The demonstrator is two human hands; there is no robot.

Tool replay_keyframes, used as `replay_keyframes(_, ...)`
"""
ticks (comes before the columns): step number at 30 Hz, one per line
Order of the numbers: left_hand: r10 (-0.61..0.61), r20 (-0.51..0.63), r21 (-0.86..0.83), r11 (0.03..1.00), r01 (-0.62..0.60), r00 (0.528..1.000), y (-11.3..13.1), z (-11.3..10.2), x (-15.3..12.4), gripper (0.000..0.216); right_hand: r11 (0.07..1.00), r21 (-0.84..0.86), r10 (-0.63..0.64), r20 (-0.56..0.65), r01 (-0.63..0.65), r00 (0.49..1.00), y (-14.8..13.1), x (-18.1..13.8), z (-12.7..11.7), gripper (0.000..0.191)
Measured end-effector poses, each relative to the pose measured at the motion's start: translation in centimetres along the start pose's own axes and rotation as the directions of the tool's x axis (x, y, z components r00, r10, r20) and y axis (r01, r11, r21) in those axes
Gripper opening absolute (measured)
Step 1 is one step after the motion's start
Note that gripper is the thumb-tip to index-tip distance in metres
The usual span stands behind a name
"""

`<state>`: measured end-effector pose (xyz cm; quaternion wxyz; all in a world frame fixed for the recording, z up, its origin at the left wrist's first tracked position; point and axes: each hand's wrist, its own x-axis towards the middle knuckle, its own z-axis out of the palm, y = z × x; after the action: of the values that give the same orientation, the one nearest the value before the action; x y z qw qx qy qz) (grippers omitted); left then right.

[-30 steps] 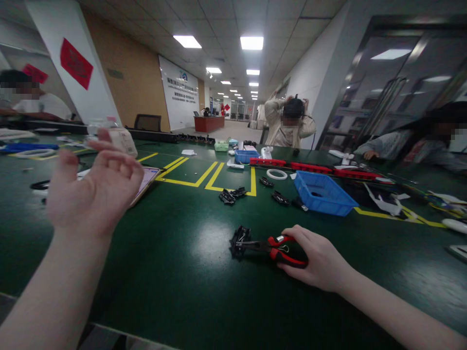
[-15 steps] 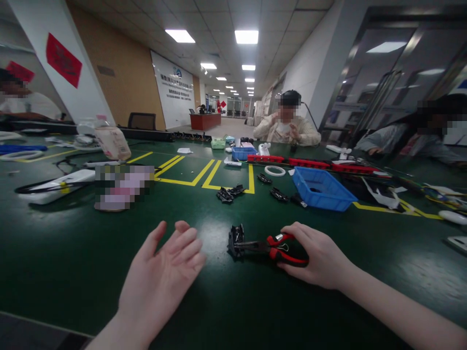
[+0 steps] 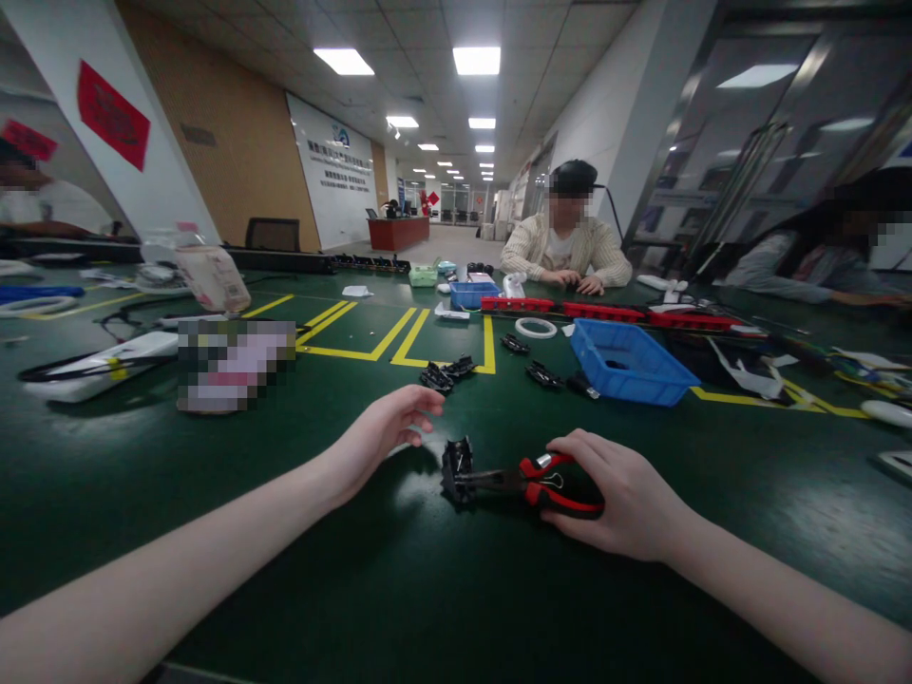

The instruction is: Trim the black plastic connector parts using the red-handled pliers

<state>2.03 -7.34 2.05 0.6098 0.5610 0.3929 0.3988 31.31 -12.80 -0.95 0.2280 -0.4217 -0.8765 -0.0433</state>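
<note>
My right hand [image 3: 618,492] is wrapped round the red and black handles of long-nose pliers [image 3: 531,483]. The tips of the pliers point left and meet a small black plastic part [image 3: 457,470]; whether they grip it I cannot tell. My left hand [image 3: 389,432] is stretched forward, up and left of that part, with its fingers apart and holding nothing. Just beyond its fingertips lie two similar black parts [image 3: 447,372], side by side. Two more black parts [image 3: 543,374] rest farther right.
On the green table [image 3: 320,608], a blue bin [image 3: 631,366] stands at right, with a white ring [image 3: 536,328] beside it. Red strips [image 3: 602,313] run behind. A pink pixelated object [image 3: 238,366] and a bottle [image 3: 210,275] are at left. A co-worker [image 3: 566,233] sits opposite.
My left hand has moved forward and right, from palm-up near me toward the two black parts. My right hand and the pliers stay almost still. The co-worker opposite has lowered both hands to the table.
</note>
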Motion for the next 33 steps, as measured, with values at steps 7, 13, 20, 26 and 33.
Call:
replay_keyframes(7,0.120,0.423,0.785,0.447,-0.430,0.898,-1.3,0.5,0.0,0.084,1.000,0.000,0.020,-0.007,-0.020,1.000,-0.1,0.0,-0.1,0.050)
replay_keyframes(13,0.137,0.520,0.758,0.380,-0.530,0.843,-1.5,1.1,0.0,0.073,1.000,-0.021,0.004,-0.030,-0.005,1.000,0.0,0.2,-0.1,0.050)
replay_keyframes(20,0.215,0.567,0.655,0.469,-0.593,0.795,-1.7,0.7,0.3,0.068,0.999,-0.021,-0.030,-0.024,0.029,0.999,0.0,0.2,-0.2,0.047)
replay_keyframes(26,0.335,0.578,0.638,0.383,-0.668,0.744,-2.1,0.6,0.3,0.065,0.997,-0.056,-0.053,-0.019,0.052,0.998,0.0,0.1,-0.1,0.046)
replay_keyframes(33,0.252,0.600,0.684,0.331,-0.650,0.759,-2.0,0.8,0.3,0.066,0.991,-0.095,-0.103,-0.041,0.099,0.994,0.2,-0.1,-0.1,0.047)
